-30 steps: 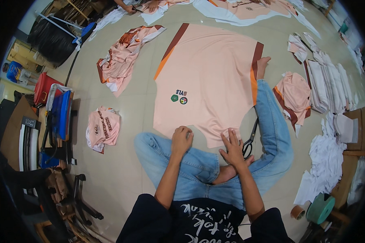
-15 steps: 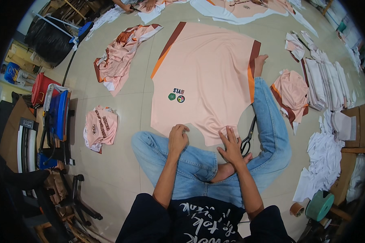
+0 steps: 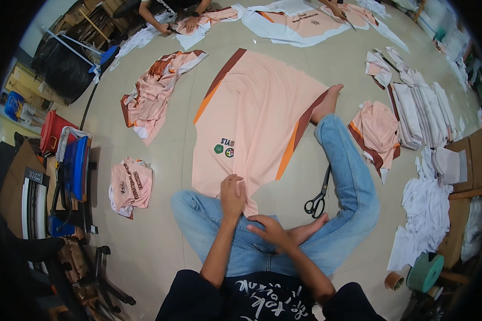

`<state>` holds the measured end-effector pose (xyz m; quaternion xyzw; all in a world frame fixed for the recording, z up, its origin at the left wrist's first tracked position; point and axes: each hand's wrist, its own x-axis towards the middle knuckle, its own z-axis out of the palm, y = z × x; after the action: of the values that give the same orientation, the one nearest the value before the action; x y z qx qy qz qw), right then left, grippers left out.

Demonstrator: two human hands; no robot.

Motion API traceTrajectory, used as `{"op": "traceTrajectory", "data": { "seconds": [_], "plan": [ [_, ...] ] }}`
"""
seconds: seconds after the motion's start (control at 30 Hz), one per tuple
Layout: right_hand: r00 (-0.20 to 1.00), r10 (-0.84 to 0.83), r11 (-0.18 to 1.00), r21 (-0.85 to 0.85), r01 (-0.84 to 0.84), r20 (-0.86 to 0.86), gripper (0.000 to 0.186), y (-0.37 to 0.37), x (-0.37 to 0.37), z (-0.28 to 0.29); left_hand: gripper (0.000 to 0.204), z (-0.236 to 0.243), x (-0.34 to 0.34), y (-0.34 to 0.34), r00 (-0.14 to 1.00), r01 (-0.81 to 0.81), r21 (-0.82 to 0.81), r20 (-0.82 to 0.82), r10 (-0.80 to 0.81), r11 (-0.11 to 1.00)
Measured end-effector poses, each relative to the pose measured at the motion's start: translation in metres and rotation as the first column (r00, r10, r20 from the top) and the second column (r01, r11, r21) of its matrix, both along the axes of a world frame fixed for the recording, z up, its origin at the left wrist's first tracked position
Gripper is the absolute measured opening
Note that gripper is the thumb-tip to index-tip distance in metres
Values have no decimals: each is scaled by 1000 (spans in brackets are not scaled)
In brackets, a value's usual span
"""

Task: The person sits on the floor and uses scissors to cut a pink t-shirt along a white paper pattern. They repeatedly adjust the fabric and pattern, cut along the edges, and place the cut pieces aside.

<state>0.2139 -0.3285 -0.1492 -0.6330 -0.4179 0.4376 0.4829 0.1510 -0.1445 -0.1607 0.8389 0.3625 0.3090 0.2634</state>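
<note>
A peach fabric panel (image 3: 251, 107) with brown and orange side bands and small printed badges lies on the floor in front of me. Its near right part is drawn inward into folds that run toward my lap. My left hand (image 3: 233, 198) is closed on the gathered near edge, its fingertips bent over the cloth. Just below the bunched corner, my right hand (image 3: 273, 233) has its fingers and thumb apart, close to the cloth and holding nothing that I can see. Black-handled scissors (image 3: 317, 202) rest on the floor between the panel and my right leg.
Crumpled peach pieces lie left (image 3: 158, 96), near left (image 3: 131, 184) and right (image 3: 376, 127). White folded stacks (image 3: 412, 117) and white scraps (image 3: 426, 214) line the right. Co-workers' hands (image 3: 191, 22) handle cloth at the far side. A chair base (image 3: 110, 273) stands left.
The panel's right side has been pulled left and inward, gathering into folds and uncovering the scissors. My right hand moved left and nearer to my lap; my left hand's fingers closed on cloth.
</note>
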Motion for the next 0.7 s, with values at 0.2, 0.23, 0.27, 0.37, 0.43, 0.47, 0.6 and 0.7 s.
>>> {"op": "traceTrajectory", "data": {
  "seconds": [0.2, 0.23, 0.27, 0.37, 0.43, 0.47, 0.6, 0.7],
  "plan": [
    [858, -319, 947, -182, 266, -403, 31, -21, 24, -40, 43, -7, 56, -31, 974, -22, -121, -228, -6, 992],
    [783, -385, 922, -238, 305, -489, 31, -19, 32, -45, 42, -19, 59, -27, 973, 6, -187, -225, -49, 982],
    [692, -436, 900, -296, 321, -575, 32, -16, 33, -45, 42, -29, 53, -22, 970, 21, -247, -231, -80, 969],
    [573, -565, 825, -433, 363, -594, 35, -13, 40, -46, 40, -39, 30, -19, 898, 86, -419, -361, -253, 904],
    [541, -581, 814, -434, 386, -608, 39, -17, 43, -53, 32, -22, 4, -19, 701, 340, -736, -218, -680, 586],
    [546, -556, 827, -347, 443, -627, 41, -23, 45, -64, 31, 0, -8, -21, 561, 471, -850, 81, -824, 238],
    [583, -541, 822, -234, 519, -606, 46, -51, 55, -84, 25, 114, -48, -37, -52, 656, -561, 634, -771, -505],
    [658, -563, 822, -257, 508, -500, 47, -54, 83, -74, 20, 158, -83, -1, 53, 775, -522, 615, -787, -356]
  ]
}}
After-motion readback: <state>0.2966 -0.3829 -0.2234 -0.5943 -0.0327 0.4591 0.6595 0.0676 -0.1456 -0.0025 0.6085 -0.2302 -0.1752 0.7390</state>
